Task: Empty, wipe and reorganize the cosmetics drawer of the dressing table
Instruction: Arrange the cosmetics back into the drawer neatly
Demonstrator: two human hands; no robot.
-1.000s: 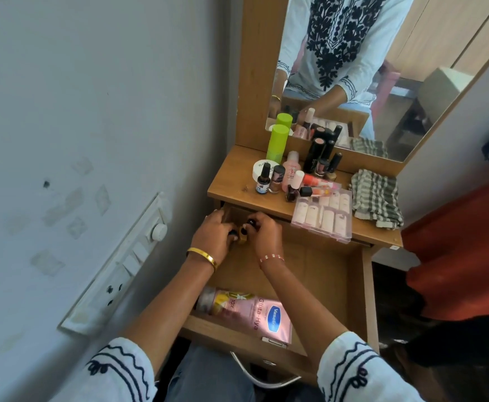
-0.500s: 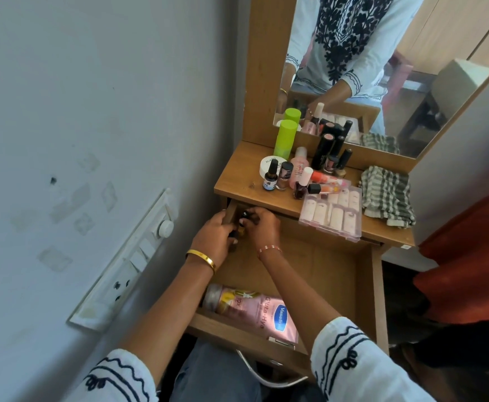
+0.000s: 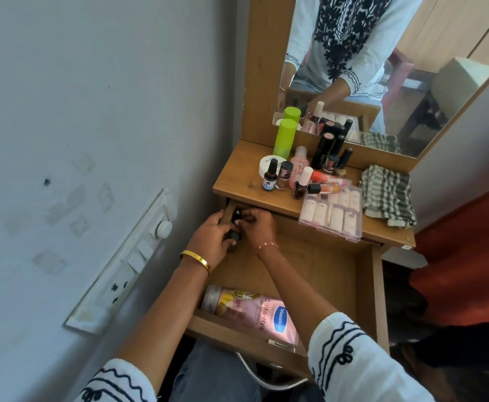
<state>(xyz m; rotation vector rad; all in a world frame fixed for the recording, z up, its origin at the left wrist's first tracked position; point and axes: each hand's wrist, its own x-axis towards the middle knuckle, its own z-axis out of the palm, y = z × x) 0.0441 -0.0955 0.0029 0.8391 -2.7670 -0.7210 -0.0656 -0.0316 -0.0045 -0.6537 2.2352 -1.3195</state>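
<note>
While the drawer (image 3: pixel 365 288) stands pulled out below the tabletop (image 3: pixel 237 181), both hands work at its far left corner, close under the tabletop edge. The left hand (image 3: pixel 210 242) has its fingers curled round a small dark bottle (image 3: pixel 233 235); what kind of bottle cannot be told. The right hand (image 3: pixel 257 226) has fingers bent at dark-capped items (image 3: pixel 238 212) in the same corner, and appears to pinch one; the hands are touching or nearly so. A gold bangle (image 3: pixel 196 259) sits on the left wrist, a beaded bracelet (image 3: pixel 267 246) on the right.

At the near end of the drawer a pink lotion bottle (image 3: pixel 255 313) lies on its side against the front wall, partly hidden by the right forearm. The drawer floor between is bare wood.

On the tabletop stand a green can (image 3: pixel 285 137), a white jar (image 3: pixel 270 163), several nail polish bottles (image 3: pixel 270 177), a pink bottle (image 3: pixel 298 166) and dark lipstick tubes (image 3: pixel 323 150), all close together. Just right of them a clear case (image 3: pixel 332 213) of small pale bottles overhangs the front edge. A striped cloth (image 3: pixel 387 195) lies folded at the right end. The mirror (image 3: pixel 382 68) behind reflects the person's embroidered top. A switch panel (image 3: pixel 127 262) is on the left wall.
</note>
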